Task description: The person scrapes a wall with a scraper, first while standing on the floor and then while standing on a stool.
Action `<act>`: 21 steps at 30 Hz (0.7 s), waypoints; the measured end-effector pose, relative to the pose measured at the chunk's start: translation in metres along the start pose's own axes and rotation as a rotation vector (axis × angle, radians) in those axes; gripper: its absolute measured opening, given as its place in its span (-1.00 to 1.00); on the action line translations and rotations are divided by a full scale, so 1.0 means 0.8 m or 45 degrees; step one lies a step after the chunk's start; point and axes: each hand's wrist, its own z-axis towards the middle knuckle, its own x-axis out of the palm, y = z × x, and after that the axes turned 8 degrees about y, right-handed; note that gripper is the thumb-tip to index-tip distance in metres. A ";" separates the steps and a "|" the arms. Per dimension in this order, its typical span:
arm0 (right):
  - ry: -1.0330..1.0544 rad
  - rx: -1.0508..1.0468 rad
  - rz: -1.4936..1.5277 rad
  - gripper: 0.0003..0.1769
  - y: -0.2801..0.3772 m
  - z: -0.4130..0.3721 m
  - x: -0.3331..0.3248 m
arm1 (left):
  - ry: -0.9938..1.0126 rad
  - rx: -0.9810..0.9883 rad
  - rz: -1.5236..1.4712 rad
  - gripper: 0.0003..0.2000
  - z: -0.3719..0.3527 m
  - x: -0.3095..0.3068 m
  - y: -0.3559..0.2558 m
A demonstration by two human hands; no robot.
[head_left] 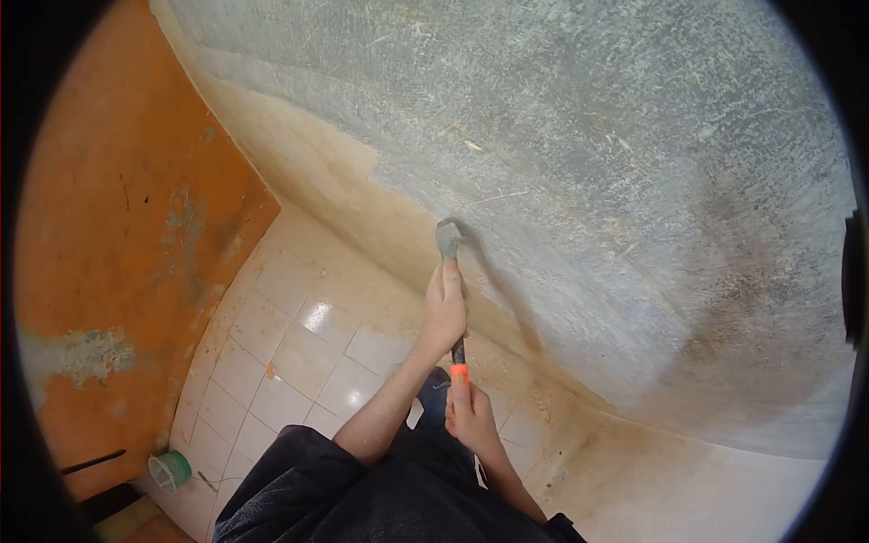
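Close by the gray wall (579, 118) is the scraper (448, 239), its flat head near the line where gray meets the tan strip (312, 163). I can't tell if it touches the wall. The long handle points from the body toward the wall. The left hand (444, 317) is wrapped around it, nearer the wall. The right hand (470, 418) grips the handle farther from the wall, by the orange part.
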 end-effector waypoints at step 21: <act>-0.010 0.102 0.030 -0.46 0.027 -0.019 -0.009 | 0.046 -0.040 -0.127 -0.58 -0.008 0.009 -0.016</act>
